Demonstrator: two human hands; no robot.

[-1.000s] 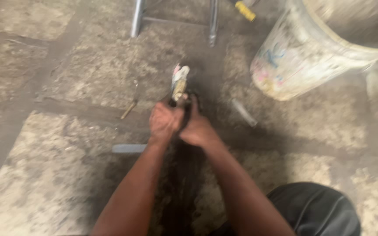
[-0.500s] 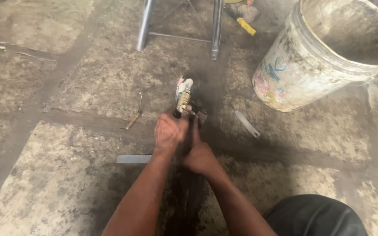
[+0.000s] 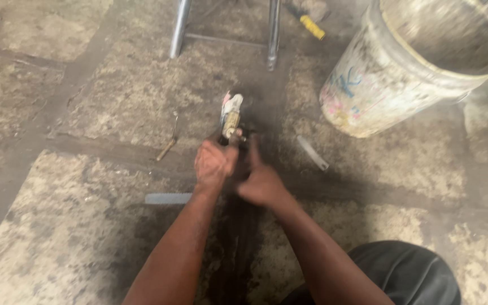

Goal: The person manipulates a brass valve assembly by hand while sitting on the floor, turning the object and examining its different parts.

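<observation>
The left hand [image 3: 214, 164] is curled into a fist around the near end of a small brass fitting [image 3: 231, 123], whose far end is wrapped in a scrap of white rag. The fitting stands on the dark, oily strip of floor [image 3: 86, 226] at the middle of the view, pointing away from the person. The right hand [image 3: 262, 182] sits just right of the left, fingers loosely extended, the forefinger reaching up toward the fitting's near end; it is blurred, so whether it touches the fitting cannot be told, and it holds nothing visible.

Half a second ago the right hand lay closer in, pressed against the left; now it has drawn slightly back and to the right, with a gap between the two. The left hand keeps its grip, and the fitting has not moved on the floor.

Left of the hands, a small bent tool [image 3: 168, 141] lies on the floor, and nearer, a flat grey bar [image 3: 168, 198] lies just beside the left forearm. Right of the hands lies a short grey strip [image 3: 313, 152], apart from them. Far right stands a stained white bucket [image 3: 368, 90], well apart. Beyond the fitting stand two metal legs [image 3: 179, 28] joined by a crossbar, with a yellow-handled tool [image 3: 310, 25] past them. Open floor lies to the near left. The person's dark-clothed knee [image 3: 408, 277] fills the near right corner.
</observation>
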